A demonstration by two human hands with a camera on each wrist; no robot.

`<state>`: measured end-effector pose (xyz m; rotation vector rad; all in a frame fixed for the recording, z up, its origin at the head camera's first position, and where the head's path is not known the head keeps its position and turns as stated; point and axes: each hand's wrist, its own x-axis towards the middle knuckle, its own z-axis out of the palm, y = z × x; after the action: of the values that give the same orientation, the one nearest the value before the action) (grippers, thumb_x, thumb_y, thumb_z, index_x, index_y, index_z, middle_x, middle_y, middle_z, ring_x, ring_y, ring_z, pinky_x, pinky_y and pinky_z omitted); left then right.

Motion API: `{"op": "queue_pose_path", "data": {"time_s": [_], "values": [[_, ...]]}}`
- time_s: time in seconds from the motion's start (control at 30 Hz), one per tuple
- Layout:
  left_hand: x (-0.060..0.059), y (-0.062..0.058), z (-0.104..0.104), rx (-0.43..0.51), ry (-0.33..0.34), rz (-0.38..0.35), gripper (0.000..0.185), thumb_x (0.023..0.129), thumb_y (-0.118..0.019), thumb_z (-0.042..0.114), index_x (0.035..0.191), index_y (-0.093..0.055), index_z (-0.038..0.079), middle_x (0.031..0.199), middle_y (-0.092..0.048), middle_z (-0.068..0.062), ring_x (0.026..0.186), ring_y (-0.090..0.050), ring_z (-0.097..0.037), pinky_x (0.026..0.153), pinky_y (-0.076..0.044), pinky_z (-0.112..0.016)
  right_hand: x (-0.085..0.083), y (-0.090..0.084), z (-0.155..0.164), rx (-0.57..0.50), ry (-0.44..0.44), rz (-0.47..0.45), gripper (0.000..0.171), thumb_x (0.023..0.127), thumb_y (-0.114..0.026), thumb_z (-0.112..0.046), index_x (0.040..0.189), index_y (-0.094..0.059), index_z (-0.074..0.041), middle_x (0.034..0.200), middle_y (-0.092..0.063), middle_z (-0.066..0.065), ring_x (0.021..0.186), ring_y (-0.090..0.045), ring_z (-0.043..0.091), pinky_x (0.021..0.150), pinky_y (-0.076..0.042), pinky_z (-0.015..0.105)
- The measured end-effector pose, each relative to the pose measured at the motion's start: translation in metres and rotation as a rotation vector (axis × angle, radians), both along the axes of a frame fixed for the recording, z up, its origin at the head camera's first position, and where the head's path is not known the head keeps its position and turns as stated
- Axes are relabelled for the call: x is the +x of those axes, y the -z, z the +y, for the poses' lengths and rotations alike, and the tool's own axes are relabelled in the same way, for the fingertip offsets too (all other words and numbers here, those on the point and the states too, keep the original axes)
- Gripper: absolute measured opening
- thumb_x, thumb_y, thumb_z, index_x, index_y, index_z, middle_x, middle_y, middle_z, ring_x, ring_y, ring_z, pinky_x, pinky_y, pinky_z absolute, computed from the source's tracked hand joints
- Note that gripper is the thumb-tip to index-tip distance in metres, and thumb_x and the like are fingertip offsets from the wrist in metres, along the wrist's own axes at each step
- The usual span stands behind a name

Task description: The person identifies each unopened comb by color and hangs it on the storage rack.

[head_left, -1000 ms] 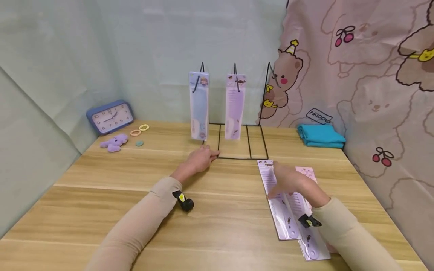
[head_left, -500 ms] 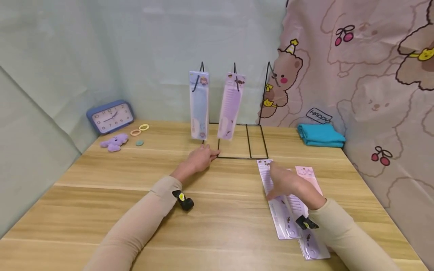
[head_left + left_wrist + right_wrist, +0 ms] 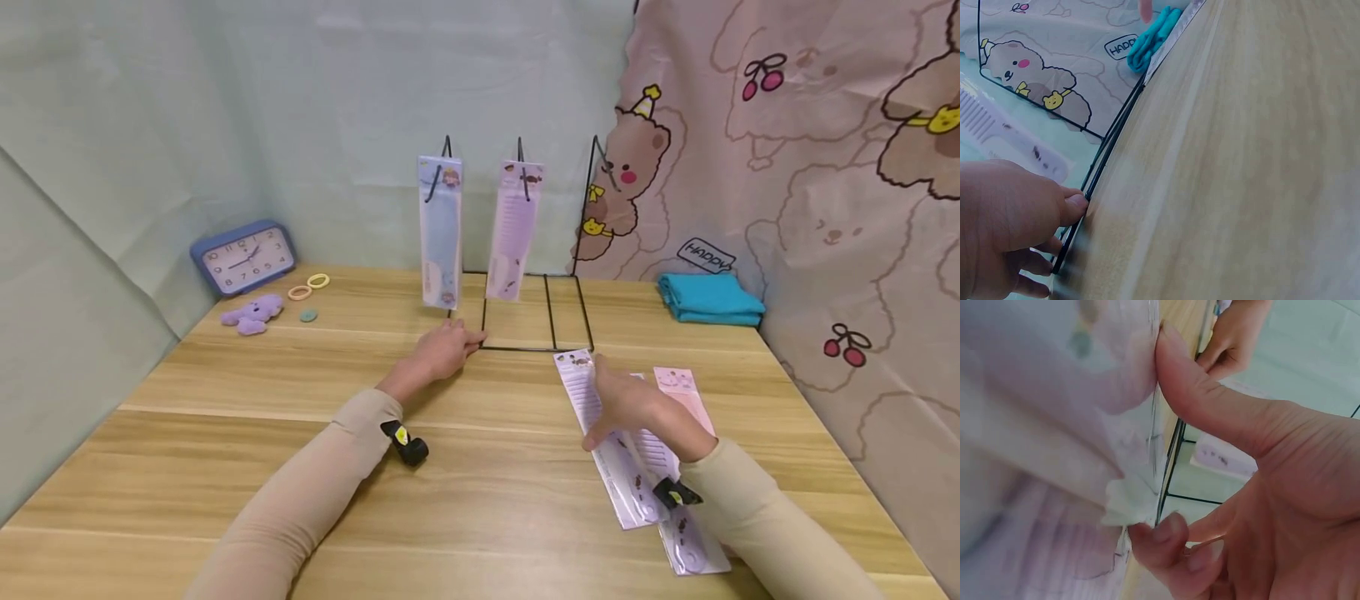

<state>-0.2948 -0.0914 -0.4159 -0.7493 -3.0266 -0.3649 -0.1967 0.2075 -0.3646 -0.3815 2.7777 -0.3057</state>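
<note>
Left hand (image 3: pixel 442 352) pressed on the front-left corner of the thin black wire display rack (image 3: pixel 537 348), fingers curled loosely against the base wire. Right hand (image 3: pixel 633 404) pinching the lilac packaged comb (image 3: pixel 600 433) at its left long edge, thumb on one face and fingers curled under, the packet's near end resting on the light wooden table (image 3: pixel 225 467). Second pink packaged comb (image 3: pixel 686 392) lying touching at 3 o'clock of it. 2 packets hanging on the rack's hooks: pale blue comb packet (image 3: pixel 440 233) and purple comb packet (image 3: pixel 513 229), at 12 o'clock of the hands. Open tabletop at 9 o'clock, toward the near edge. Folded teal cloth (image 3: pixel 708 300) at 2 o'clock by the curtain.
</note>
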Motion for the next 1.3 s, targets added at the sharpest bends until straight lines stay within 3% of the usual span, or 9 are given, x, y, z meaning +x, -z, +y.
{"op": "queue_pose_path", "data": {"time_s": [0.17, 0.33, 0.5, 0.67, 0.8, 0.9, 1.0, 1.1, 1.3], "values": [[0.001, -0.001, 0.0, 0.005, 0.002, -0.003, 0.039, 0.106, -0.051, 0.023, 0.144, -0.056, 0.02, 0.134, -0.056, -0.023, 0.125, -0.05, -0.042, 0.101, -0.045, -0.054, -0.003, 0.001, 0.001, -0.043, -0.003, -0.032, 0.14, 0.063, -0.095, -0.042, 0.152, -0.002, 0.015, 0.14, -0.042, 0.042, 0.121, -0.054, 0.047, 0.1, -0.045, 0.056], [0.001, -0.002, 0.0, 0.001, -0.004, -0.017, 0.04, 0.106, -0.05, 0.023, 0.146, -0.054, 0.021, 0.144, -0.049, -0.026, 0.133, -0.043, -0.045, 0.109, -0.038, -0.056, -0.004, -0.004, 0.004, -0.129, -0.03, -0.072, 0.117, 0.08, -0.086, -0.023, 0.152, -0.002, 0.014, 0.14, -0.043, 0.039, 0.118, -0.056, 0.045, 0.097, -0.048, 0.055], [0.001, -0.004, 0.002, -0.003, -0.008, -0.014, 0.04, 0.106, -0.049, 0.023, 0.146, -0.054, 0.021, 0.144, -0.048, -0.025, 0.135, -0.041, -0.045, 0.109, -0.037, -0.056, -0.005, -0.015, 0.008, -0.246, -0.057, -0.041, 0.104, 0.085, -0.08, -0.014, 0.154, -0.006, 0.011, 0.11, -0.064, 0.025, 0.093, -0.062, 0.028, 0.082, -0.055, 0.045], [0.001, -0.004, 0.003, 0.0, 0.005, -0.022, 0.04, 0.106, -0.05, 0.022, 0.146, -0.054, 0.02, 0.144, -0.049, -0.025, 0.134, -0.042, -0.044, 0.109, -0.037, -0.056, -0.003, -0.029, 0.011, -0.445, -0.144, 0.101, 0.097, 0.088, -0.078, -0.012, 0.158, -0.011, 0.001, 0.084, -0.068, 0.003, 0.076, -0.06, 0.017, 0.073, -0.052, 0.037], [0.001, -0.003, 0.003, 0.006, -0.003, -0.014, 0.039, 0.106, -0.051, 0.022, 0.144, -0.056, 0.02, 0.136, -0.055, -0.023, 0.122, -0.051, -0.042, 0.099, -0.047, -0.054, 0.001, -0.041, 0.009, -0.554, -0.229, 0.239, 0.092, 0.09, -0.075, -0.008, 0.161, -0.016, -0.012, 0.076, -0.066, -0.002, 0.067, -0.057, 0.014, 0.066, -0.05, 0.032], [0.0, -0.002, 0.001, 0.009, -0.002, -0.003, 0.038, 0.105, -0.052, 0.022, 0.143, -0.057, 0.02, 0.128, -0.059, -0.021, 0.111, -0.055, -0.038, 0.088, -0.051, -0.052, 0.004, -0.047, 0.004, -0.616, -0.267, 0.336, 0.081, 0.09, -0.074, -0.007, 0.159, -0.03, -0.015, 0.07, -0.06, -0.001, 0.061, -0.052, 0.014, 0.056, -0.046, 0.027], [-0.002, -0.001, 0.0, 0.01, 0.012, 0.006, 0.039, 0.105, -0.053, 0.022, 0.144, -0.056, 0.021, 0.128, -0.059, -0.021, 0.111, -0.055, -0.038, 0.088, -0.051, -0.052, 0.004, -0.052, -0.002, -0.685, -0.285, 0.424, 0.065, 0.09, -0.074, -0.005, 0.15, -0.047, -0.01, 0.076, -0.059, 0.002, 0.066, -0.053, 0.015, 0.055, -0.048, 0.023], [-0.002, -0.002, 0.0, 0.011, 0.018, 0.006, 0.039, 0.105, -0.053, 0.022, 0.144, -0.056, 0.02, 0.131, -0.058, -0.023, 0.114, -0.054, -0.04, 0.092, -0.049, -0.052, 0.003, -0.058, -0.009, -0.779, -0.298, 0.47, 0.057, 0.09, -0.073, -0.002, 0.143, -0.054, -0.006, 0.086, -0.062, 0.007, 0.074, -0.058, 0.017, 0.056, -0.051, 0.023], [0.0, -0.003, 0.0, 0.009, 0.017, 0.002, 0.039, 0.105, -0.054, 0.021, 0.143, -0.057, 0.02, 0.123, -0.06, -0.022, 0.107, -0.056, -0.037, 0.086, -0.051, -0.049, -0.001, -0.077, -0.021, -0.998, -0.32, 0.377, 0.07, 0.086, -0.071, 0.012, 0.149, -0.046, -0.007, 0.094, -0.059, 0.017, 0.08, -0.07, 0.025, 0.053, -0.058, 0.037]]}}
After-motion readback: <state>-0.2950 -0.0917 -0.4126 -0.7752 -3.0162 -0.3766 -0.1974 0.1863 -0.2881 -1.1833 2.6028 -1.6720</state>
